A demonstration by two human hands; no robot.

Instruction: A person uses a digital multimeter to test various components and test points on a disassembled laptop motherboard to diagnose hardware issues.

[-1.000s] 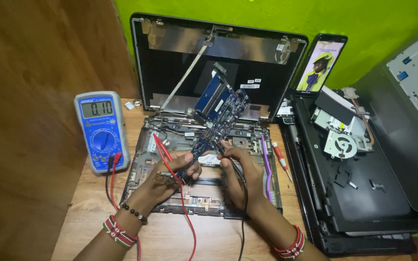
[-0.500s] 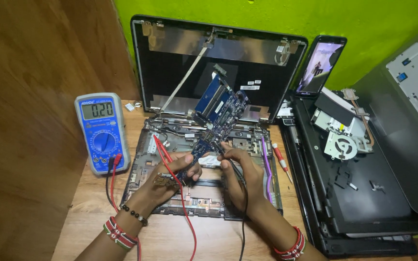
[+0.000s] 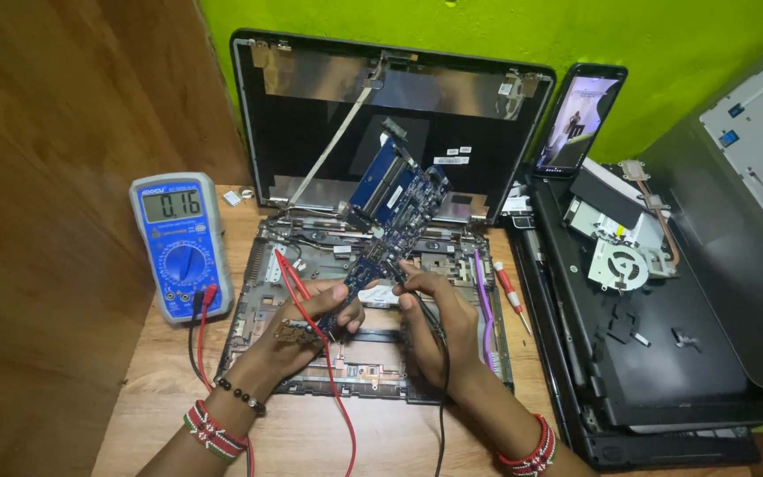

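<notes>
Blue circuit board (image 3: 390, 208) held by left hand (image 3: 306, 331); right hand (image 3: 439, 318) presses black probe (image 3: 408, 284).

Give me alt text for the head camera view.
Two hands, left hand and right hand, hold meter probes to a blue circuit board tilted up over an opened laptop. A blue multimeter lies at left, a phone at right.

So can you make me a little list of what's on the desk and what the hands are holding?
left hand: holds the red probe and the blue circuit board
right hand: presses the black probe to the board
meter: blue, left of the opened laptop base, screen lit
phone: leaning on the green wall, screen on
screwdriver: red handle, right of the base
fan: on the second black laptop
</notes>
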